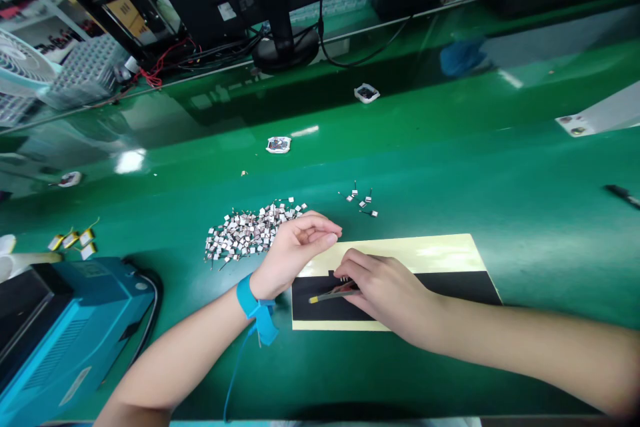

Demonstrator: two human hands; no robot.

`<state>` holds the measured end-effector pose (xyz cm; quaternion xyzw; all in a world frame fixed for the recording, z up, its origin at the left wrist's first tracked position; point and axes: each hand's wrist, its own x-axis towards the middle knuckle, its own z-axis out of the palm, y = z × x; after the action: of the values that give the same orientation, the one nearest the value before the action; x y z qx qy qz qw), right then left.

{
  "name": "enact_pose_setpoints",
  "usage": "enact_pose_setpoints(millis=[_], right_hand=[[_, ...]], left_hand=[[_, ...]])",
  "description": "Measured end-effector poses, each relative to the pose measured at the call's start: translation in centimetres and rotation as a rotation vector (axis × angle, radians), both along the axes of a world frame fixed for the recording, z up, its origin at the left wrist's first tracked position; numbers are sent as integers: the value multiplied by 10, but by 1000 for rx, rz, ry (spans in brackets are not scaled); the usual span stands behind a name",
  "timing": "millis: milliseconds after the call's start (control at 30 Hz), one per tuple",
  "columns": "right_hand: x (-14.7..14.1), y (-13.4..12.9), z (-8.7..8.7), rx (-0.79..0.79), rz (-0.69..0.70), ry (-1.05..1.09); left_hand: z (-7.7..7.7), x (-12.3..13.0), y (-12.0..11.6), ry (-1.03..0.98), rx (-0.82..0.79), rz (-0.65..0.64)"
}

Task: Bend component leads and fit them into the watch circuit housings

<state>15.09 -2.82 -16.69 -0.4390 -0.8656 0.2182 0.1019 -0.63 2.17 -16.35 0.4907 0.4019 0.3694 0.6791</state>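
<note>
My left hand [300, 247], with a blue strap [257, 310] round its wrist, is held between a pile of small white parts [245, 233] and a yellow sheet. Its thumb and fingers are pressed together; anything between them is too small to make out. Over the black strip [320, 290] of the yellow sheet [445, 253], my right hand [385, 287] is closed round thin tweezers [333, 295], whose yellow-marked end points left. A small dark piece shows by the right fingertips. Several loose small parts [363, 203] lie behind the sheet.
A blue machine [85, 340] with a black cable stands at the left, with yellow parts [73, 239] behind it. White-framed pieces [279, 145] lie farther back on the green mat. A monitor stand [285, 47] and cables are at the back; a black pen-like object [623, 195] lies right.
</note>
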Motion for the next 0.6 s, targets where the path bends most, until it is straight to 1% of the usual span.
enact_pose_setpoints(millis=[100, 167, 267, 333, 400, 467, 533, 600], right_hand=[[2, 4, 0, -72, -44, 92], [6, 10, 2, -125, -101, 163], [12, 22, 7, -197, -216, 252], [15, 30, 10, -331, -294, 399], [17, 36, 12, -550, -352, 646], [16, 38, 13, -758, -375, 887], [14, 38, 13, -858, -371, 999], [12, 37, 13, -896, -364, 1040]], left_hand=[[-1, 1, -1, -36, -56, 46], [-1, 1, 0, -41, -75, 62], [-2, 1, 1, -6, -17, 69], [-3, 0, 1, 31, 92, 80], [-3, 0, 1, 69, 232, 86], [-3, -1, -1, 124, 375, 97], [-3, -2, -3, 204, 531, 117], [-2, -3, -6, 287, 679, 125]])
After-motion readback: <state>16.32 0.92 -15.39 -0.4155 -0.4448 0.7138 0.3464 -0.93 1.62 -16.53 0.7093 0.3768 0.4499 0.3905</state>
